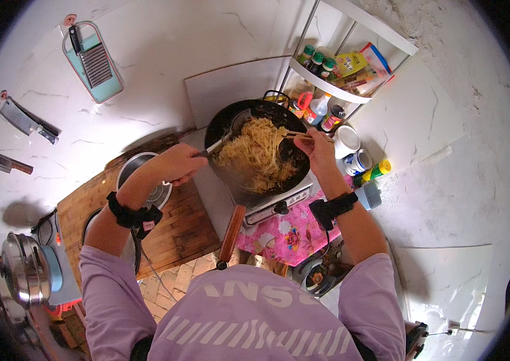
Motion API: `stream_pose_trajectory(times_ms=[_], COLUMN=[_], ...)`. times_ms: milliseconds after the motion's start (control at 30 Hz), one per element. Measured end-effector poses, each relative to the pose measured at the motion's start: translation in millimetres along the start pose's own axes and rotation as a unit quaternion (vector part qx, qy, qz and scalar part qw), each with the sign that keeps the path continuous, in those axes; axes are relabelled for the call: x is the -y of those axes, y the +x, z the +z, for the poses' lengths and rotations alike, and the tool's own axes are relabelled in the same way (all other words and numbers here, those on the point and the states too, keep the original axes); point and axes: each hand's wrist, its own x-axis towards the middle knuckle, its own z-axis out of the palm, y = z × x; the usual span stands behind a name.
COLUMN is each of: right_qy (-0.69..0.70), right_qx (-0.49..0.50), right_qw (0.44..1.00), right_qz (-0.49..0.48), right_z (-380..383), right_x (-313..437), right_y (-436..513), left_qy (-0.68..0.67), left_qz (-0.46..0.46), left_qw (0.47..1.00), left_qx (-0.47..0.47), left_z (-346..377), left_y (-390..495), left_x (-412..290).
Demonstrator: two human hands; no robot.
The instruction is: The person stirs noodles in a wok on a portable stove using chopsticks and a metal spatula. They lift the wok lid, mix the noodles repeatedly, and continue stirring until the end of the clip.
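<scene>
A black wok (pixel 217 118) sits on a gas stove (pixel 255 220), its wooden handle (pixel 232 232) pointing toward me. Inside lies a heap of yellow-brown noodles (pixel 252 146). My left hand (pixel 180 163) grips a spatula (pixel 215 145) by its dark handle at the wok's left rim. The spatula's blade rests in the wok beside the noodles, on their upper left. In my right hand (pixel 319 149), a pair of chopsticks (pixel 298 134) reaches over the right rim. Their tips touch the upper right of the heap, where some strands look lifted.
A wooden board (pixel 187 225) holds a round metal-rimmed lid (pixel 165 201) on the left. At right stand a white tub (pixel 346 139), several jars and a corner shelf (pixel 334 83) of bottles. Cleavers (pixel 20 119) hang on the left wall. A pink floral cloth (pixel 277 241) lies before the stove.
</scene>
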Motion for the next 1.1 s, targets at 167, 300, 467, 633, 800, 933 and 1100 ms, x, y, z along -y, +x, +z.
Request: stream_pose_trajectory(times_ms=[167, 300, 467, 633, 800, 933, 1100], right_qy=[-0.027, -0.046, -0.134, -0.227, -0.275, -0.336, -0.21], right_qx=[-0.003, 0.007, 0.048, 0.084, 0.16, 0.185, 0.067], right_qw=[1.0, 0.997, 0.98, 0.968, 0.947, 0.923, 0.974], right_qz=[-0.012, -0.06, -0.136, -0.059, -0.046, 0.002, -0.05], right_z=[17, 33, 46, 39, 30, 26, 16], right_x=[18, 35, 59, 46, 29, 42, 53], right_y=[-20, -38, -46, -53, -65, -71, -36], left_qy=[-0.029, -0.046, -0.049, -0.03, -0.088, -0.051, -0.007], left_qz=[-0.007, 0.016, -0.031, -0.036, -0.017, -0.015, -0.024], left_qw=[0.999, 0.998, 0.996, 0.998, 0.992, 0.995, 0.998], left_qx=[-0.026, -0.041, -0.07, -0.051, -0.083, -0.086, -0.062], left_z=[5, 3, -7, -6, -5, -7, -9], left_y=[-36, -63, -72, -72, -81, -76, -36], left_x=[-19, -28, -22, -12, -13, -9, 18])
